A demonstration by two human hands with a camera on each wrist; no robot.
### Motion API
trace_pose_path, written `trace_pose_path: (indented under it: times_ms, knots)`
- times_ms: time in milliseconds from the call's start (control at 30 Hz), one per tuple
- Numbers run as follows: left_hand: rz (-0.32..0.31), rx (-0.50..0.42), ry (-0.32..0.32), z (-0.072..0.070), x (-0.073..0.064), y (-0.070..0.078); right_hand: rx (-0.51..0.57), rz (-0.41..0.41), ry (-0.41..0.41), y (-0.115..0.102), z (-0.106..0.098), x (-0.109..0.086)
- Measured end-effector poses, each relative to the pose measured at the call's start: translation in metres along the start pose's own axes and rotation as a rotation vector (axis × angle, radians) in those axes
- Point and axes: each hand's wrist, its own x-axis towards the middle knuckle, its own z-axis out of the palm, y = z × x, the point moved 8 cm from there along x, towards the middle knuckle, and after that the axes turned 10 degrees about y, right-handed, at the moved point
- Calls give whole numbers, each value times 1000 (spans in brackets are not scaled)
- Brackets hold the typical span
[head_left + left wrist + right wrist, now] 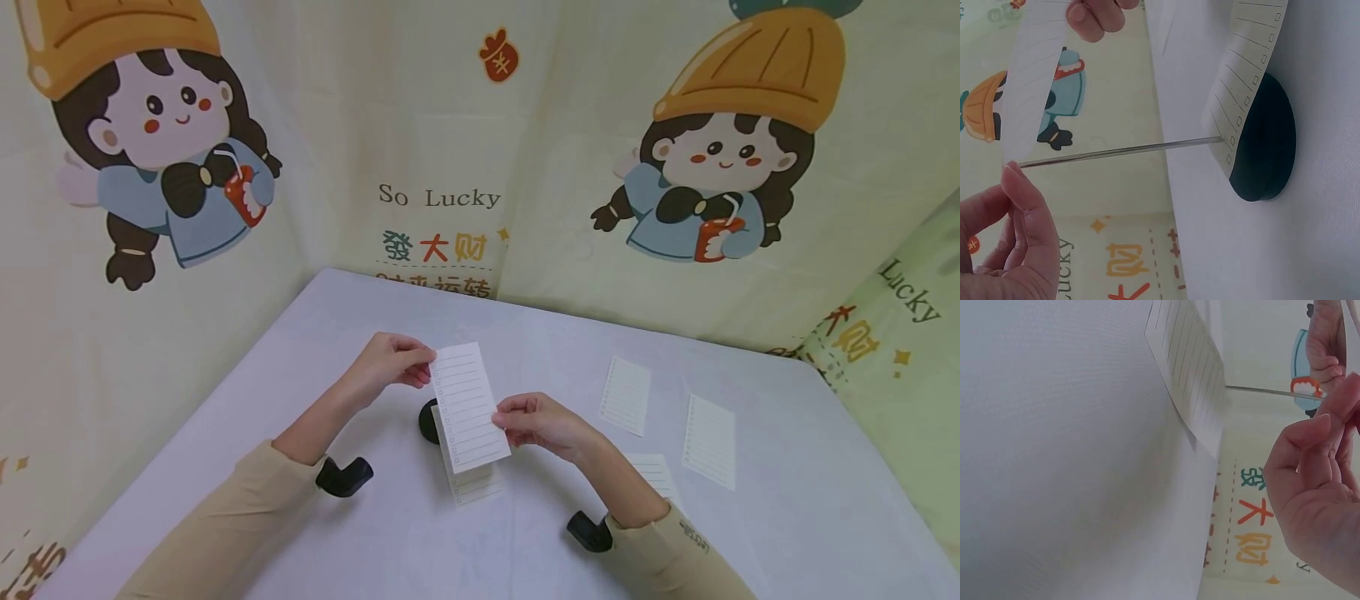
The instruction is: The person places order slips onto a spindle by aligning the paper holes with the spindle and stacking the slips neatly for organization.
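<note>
Beige sleeves lie nearest, then the right grip, pinching the right edge of the held card, and the left grip, pinching its upper left corner at the tip of a thin rod. The lower card sits beneath, against a black base on the bench; the step seems to be threading cards on, so the next move calls for aligning corner and tip. Past the right grip lie loose cards.

Soft, diffuse light fills the head view; faint shadows blur across the white tabletop; both wrist views look dimmer, greyer.
</note>
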Motion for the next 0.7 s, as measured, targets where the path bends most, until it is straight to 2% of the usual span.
trace_pose_path:
  times_ms: [233, 700]
  knots:
    - [-6, -61, 0, 2, 2, 0, 36, 9, -11, 2, 0, 1]
    - [-34, -109, 24, 7, 0, -3, 75, 39, -5, 4, -1, 2]
